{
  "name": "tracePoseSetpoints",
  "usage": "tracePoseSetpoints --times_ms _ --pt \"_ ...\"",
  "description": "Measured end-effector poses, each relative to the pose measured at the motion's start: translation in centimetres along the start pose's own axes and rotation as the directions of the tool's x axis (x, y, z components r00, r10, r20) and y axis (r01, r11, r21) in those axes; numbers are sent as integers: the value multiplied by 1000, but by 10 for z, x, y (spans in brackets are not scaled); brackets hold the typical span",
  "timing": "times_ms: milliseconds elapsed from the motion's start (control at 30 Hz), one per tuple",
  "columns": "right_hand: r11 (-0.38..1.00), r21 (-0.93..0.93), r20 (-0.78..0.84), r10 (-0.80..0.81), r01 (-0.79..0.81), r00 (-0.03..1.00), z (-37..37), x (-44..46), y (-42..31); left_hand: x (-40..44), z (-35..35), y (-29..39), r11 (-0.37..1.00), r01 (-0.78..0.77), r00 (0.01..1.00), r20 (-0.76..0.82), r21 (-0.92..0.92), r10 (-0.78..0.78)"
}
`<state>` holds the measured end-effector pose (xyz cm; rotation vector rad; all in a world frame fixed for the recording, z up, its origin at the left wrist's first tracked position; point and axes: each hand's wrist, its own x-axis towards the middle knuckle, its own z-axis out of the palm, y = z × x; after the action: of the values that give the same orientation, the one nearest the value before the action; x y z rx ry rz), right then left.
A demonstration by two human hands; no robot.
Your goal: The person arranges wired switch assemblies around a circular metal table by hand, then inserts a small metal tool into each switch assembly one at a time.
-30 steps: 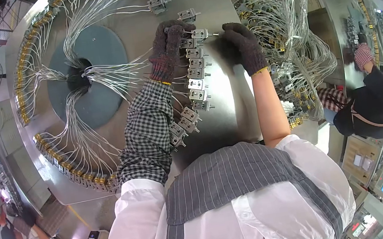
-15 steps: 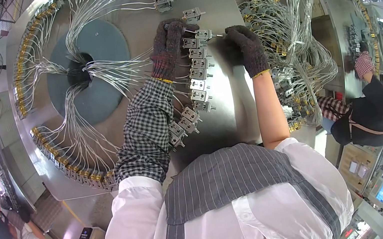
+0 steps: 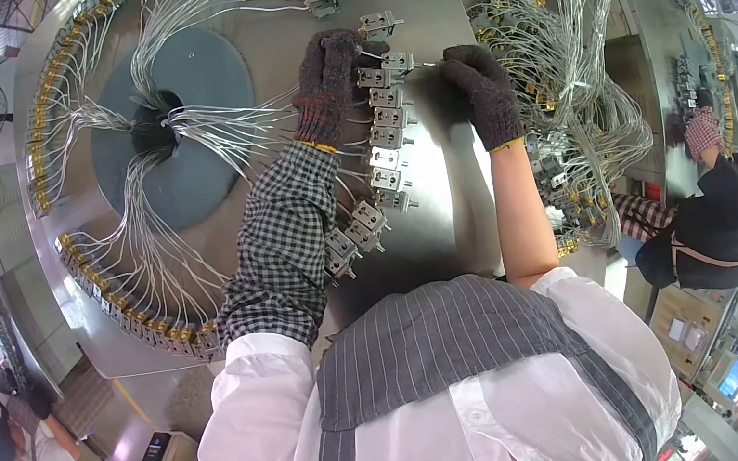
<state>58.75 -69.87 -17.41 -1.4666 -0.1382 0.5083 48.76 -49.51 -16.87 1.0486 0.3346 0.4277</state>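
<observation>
My left hand [image 3: 332, 80], in a dark knitted glove, is closed at the left side of a column of small metal parts with wires; its fingertips meet a metal part [image 3: 398, 62] near the column's top. To the right, my right hand [image 3: 479, 87], gloved too, is pinched near the thin shaft that sticks out from that part. What its fingertips hold is too small to make out. Another metal part [image 3: 380, 25] lies just above my left fingers. Below my hands the column [image 3: 385, 159] runs down and curves left.
A grey disc [image 3: 208, 82] with a dark centre hole has wire bundles fanning out to a ring of parts [image 3: 114, 312] on the metal table. A heap of wired parts [image 3: 549, 83] lies right. A co-worker [image 3: 719, 221] is at the far right, others at far left.
The view has shifted slightly, so the disc and parts appear a little further right. Both hands keep nearly the same pose beside the same metal part.
</observation>
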Motion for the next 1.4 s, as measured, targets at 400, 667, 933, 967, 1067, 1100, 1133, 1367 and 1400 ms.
tracePoseSetpoints --times_ms 400,667,933,967,1067,1100,1133,1367,1400 --pt "999 -34 0 39 -39 999 0 -1 -4 -2 -1 2 995 30 1000 5 99 -30" --pt "999 18 7 48 -48 999 1 1 -3 -4 0 2 985 2 1000 -25 174 2" --pt "992 -130 11 2 -1 1000 0 0 -7 -2 -2 -6 992 -73 997 -13 107 75" --pt "992 -125 14 -5 7 1000 -2 1 -5 -2 -2 -9 991 -80 997 -11 111 82" --pt "996 -86 55 -28 33 998 -6 4 1 -4 -1 -8 993 -58 998 -22 101 61" --pt "993 -108 53 -44 50 998 -3 6 1 -6 0 -4 996 -44 999 -19 77 46" --pt "989 -129 53 -61 68 997 -3 5 2 -8 0 -3 998 -31 999 -15 52 32" --pt "988 -156 38 9 -3 999 -5 4 -1 -13 -4 -6 976 -82 996 -9 203 86" --pt "991 -137 34 -1 5 999 -3 2 -4 -13 -4 -8 984 -65 997 -18 165 69"
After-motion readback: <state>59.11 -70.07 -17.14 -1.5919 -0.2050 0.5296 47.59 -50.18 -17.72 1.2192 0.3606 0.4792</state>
